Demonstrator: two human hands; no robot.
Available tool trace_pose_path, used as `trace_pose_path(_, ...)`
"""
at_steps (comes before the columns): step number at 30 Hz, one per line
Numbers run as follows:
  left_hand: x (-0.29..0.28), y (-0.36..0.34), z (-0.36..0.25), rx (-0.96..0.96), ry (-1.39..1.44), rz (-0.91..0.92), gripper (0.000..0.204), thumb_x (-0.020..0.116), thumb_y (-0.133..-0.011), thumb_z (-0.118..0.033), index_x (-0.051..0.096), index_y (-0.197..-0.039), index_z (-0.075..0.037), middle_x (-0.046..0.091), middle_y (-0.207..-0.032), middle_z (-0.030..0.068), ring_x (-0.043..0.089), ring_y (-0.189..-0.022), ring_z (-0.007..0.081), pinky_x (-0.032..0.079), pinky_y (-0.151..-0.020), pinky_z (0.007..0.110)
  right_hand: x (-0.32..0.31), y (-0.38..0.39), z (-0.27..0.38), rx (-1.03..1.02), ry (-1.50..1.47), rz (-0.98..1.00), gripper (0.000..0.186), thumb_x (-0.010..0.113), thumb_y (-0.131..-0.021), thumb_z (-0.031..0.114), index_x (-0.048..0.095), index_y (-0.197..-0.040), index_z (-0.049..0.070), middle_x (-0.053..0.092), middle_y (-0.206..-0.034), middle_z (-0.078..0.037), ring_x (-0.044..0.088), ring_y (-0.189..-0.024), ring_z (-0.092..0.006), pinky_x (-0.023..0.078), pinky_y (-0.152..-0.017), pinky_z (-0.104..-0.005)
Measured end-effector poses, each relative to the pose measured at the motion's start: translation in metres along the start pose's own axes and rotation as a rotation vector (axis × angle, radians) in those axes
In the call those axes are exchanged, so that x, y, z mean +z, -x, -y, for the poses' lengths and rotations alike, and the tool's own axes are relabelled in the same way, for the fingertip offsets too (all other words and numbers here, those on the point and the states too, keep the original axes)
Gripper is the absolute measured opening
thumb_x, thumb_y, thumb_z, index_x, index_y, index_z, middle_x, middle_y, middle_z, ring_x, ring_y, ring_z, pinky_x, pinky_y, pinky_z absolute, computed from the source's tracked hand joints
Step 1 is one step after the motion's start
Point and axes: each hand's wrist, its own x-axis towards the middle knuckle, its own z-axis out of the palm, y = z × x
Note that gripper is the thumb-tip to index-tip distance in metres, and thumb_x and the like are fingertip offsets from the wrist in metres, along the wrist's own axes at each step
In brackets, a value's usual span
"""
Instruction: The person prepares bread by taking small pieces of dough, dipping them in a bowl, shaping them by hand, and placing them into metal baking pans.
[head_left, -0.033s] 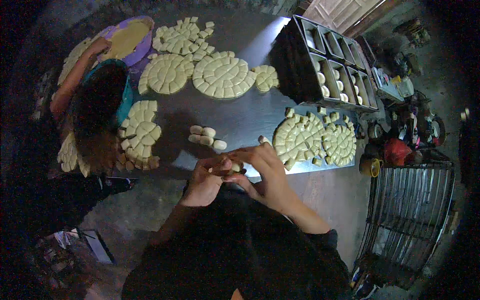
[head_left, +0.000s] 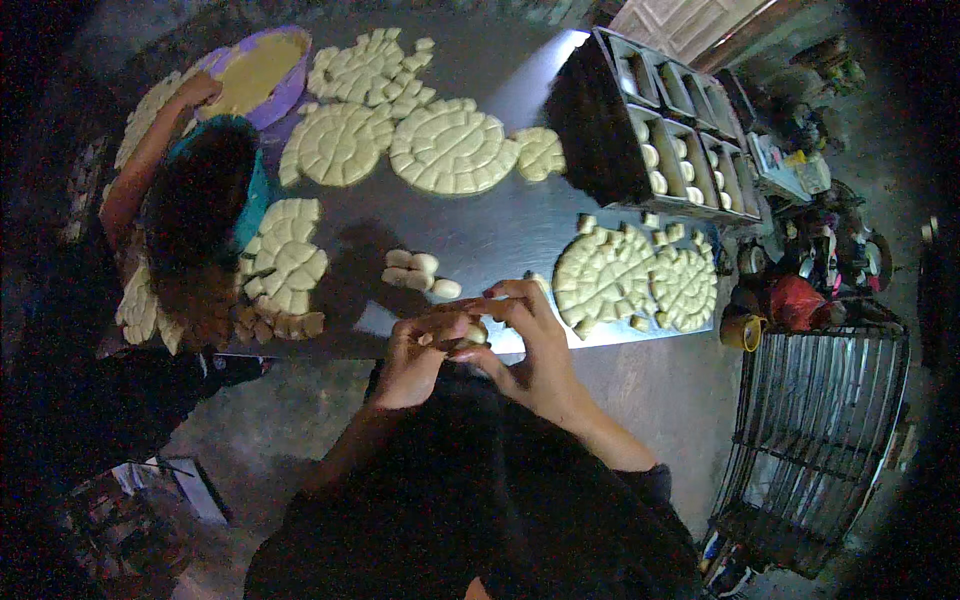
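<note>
Over the table's near edge, my left hand (head_left: 412, 358) and my right hand (head_left: 532, 352) meet around a small dough piece (head_left: 477, 333). Fingers of both hands press on it from either side and hide most of it. Just beyond them lies a small cluster of rounded dough pieces (head_left: 410, 268), with a single dough piece (head_left: 446, 288) beside it. To the right of my right hand, two rounds of cut dough, a larger one (head_left: 603, 275) and a smaller one (head_left: 684, 287), rest near the edge with loose cubes around them.
A black rack of baking tins (head_left: 680, 135) stands at the far right, some tins holding dough pieces. More cut dough rounds (head_left: 452, 150) lie at the back. At left a co-worker's hand (head_left: 200, 90) reaches into a purple basin (head_left: 290, 85). A metal rack (head_left: 820, 430) stands right of the table.
The whole view has shifted slightly, so the table and dough sit a little further right. My right fingers are bent and raised a bit more around the dough piece.
</note>
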Motion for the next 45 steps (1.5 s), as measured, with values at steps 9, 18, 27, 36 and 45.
trace_pose_path(9, -0.106, -0.01, 0.019, -0.144, -0.432, -0.109, 0.044, 0.066, -0.093, -0.015, 0.054, -0.135, -0.006, 0.063, -0.114, 0.0126, 0.064, -0.092, 0.0141, 0.053, -0.068, 0.028, 0.097, 0.021, -0.102, 0.668, -0.26, 0.177, 0.03, 0.072, -0.085, 0.001, 0.058, -0.111, 0.001, 0.07, -0.094, -0.009, 0.068, -0.084, -0.0163, 0.054, -0.075, -0.0316)
trace_pose_path(18, -0.163, -0.11, -0.036, 0.259, -1.311, 0.282, 0.071, 0.078, -0.079, -0.011, 0.044, -0.141, -0.008, 0.051, -0.136, 0.0157, 0.049, -0.125, 0.0358, 0.041, -0.104, 0.045, 0.131, -0.011, -0.156, 0.594, 0.146, 0.086, 0.029, 0.065, -0.079, 0.002, 0.069, -0.107, 0.005, 0.06, -0.105, -0.017, 0.06, -0.1, -0.0344, 0.05, -0.087, -0.0413)
trace_pose_path(27, -0.183, -0.111, 0.018, 0.264, -1.204, 0.303, 0.075, 0.073, -0.077, -0.007, 0.042, -0.145, -0.011, 0.051, -0.134, 0.0202, 0.047, -0.125, 0.0414, 0.038, -0.106, 0.049, 0.144, -0.018, -0.154, -0.104, 0.462, 0.415, 0.059, 0.061, -0.089, 0.03, 0.044, -0.145, 0.03, 0.038, -0.15, -0.015, 0.041, -0.133, -0.0371, 0.034, -0.108, -0.0543)
trace_pose_path(36, -0.165, -0.166, -0.018, 0.076, -0.992, 0.343, 0.037, 0.06, -0.095, -0.013, 0.055, -0.13, -0.007, 0.062, -0.109, 0.0152, 0.059, -0.097, 0.0248, 0.047, -0.085, 0.037, 0.125, -0.062, -0.203, 0.565, -0.864, 0.633, 0.056, 0.034, -0.104, 0.05, 0.049, -0.141, 0.011, 0.064, -0.118, -0.011, 0.063, -0.107, -0.0227, 0.05, -0.093, -0.039)
trace_pose_path(45, -0.084, -0.165, -0.008, 0.386, -0.847, -0.142, 0.04, 0.039, -0.106, -0.031, 0.054, -0.133, -0.006, 0.065, -0.09, 0.0085, 0.058, -0.076, 0.0155, 0.047, -0.074, 0.031, -0.11, -0.13, -0.177, 0.762, -1.292, 0.188, 0.079, 0.048, -0.093, 0.063, 0.036, -0.149, 0.008, 0.053, -0.138, -0.013, 0.06, -0.114, -0.0234, 0.05, -0.091, -0.0358)
